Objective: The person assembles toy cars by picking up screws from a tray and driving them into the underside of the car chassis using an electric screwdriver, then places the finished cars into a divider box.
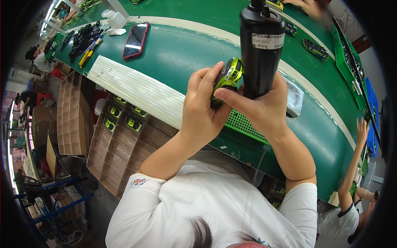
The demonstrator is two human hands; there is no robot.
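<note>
My left hand (202,101) is closed around a lime-green and black toy car (232,73), tilted up above the bench. Close beside it, my right hand (264,108) wraps round the lower body of a black electric screwdriver (260,62), which stands upright with a ring and cord at its top. The right thumb reaches across to the toy car. Fingers hide the driver's lower end. Below my hands lies a bright green perforated tray (248,126) on the green bench (178,45).
A ribbed white strip (136,89) lines the bench's near edge. A phone (135,40), pens (89,53) and black parts (84,39) lie at left. Below stands a divided box (111,151) with several toy cars. A silvery packet (294,99) lies right; a co-worker's arm (351,165) reaches in.
</note>
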